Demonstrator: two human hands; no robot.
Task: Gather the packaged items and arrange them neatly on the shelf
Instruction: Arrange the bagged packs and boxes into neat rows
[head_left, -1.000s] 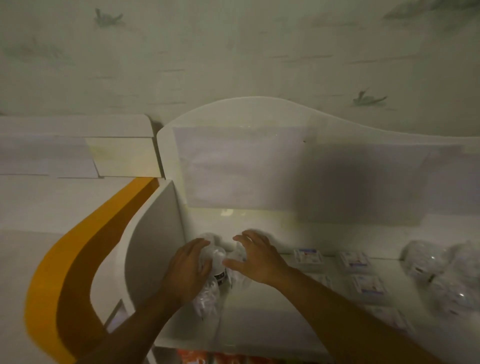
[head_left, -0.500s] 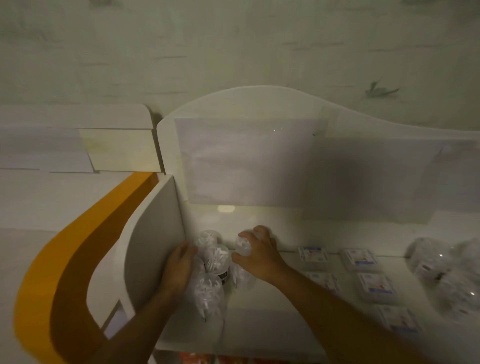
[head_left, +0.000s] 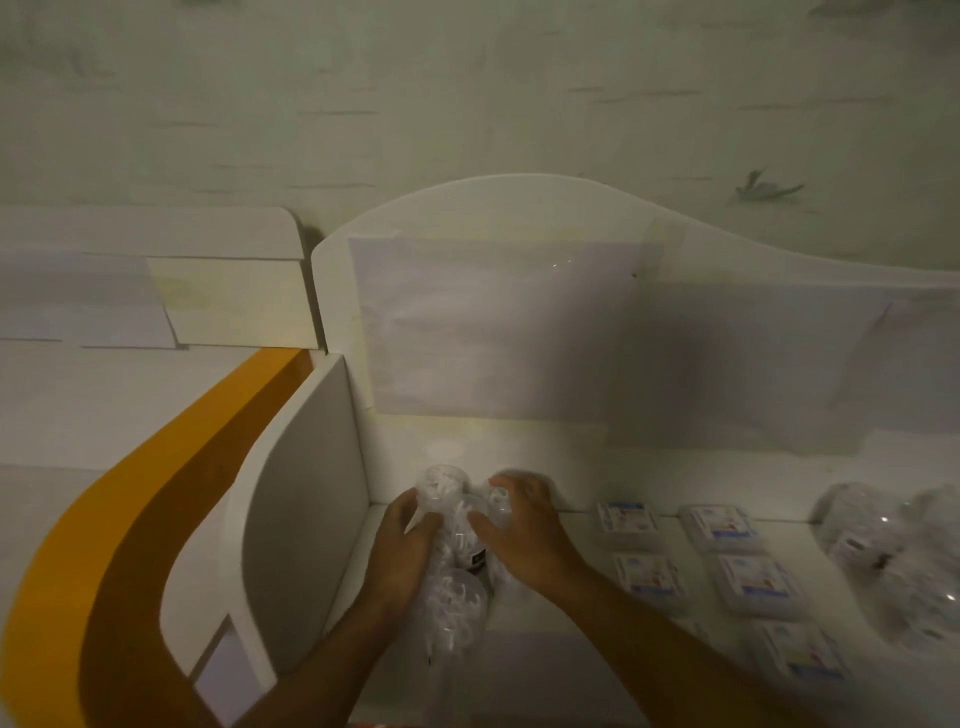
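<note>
white shelf (head_left: 571, 639) | on it: clear packs (head_left: 452, 597) far left; flat packets (head_left: 743, 577) middle; clear bags (head_left: 898, 561) right

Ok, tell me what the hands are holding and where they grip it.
Both hold the cluster of clear plastic packs in the shelf's left corner: left hand on its left side, right hand on its right.

Dim, greenish light throughout. Pale wall (head_left: 467, 93) behind, marked with faint dark streaks and a small bird-like smudge (head_left: 763, 187) at upper right. White display unit with wavy-topped back panel (head_left: 519, 312) and curved side panel (head_left: 301, 493). Orange curved band (head_left: 156, 493) at left, below stacked white boards (head_left: 145, 280).
</note>
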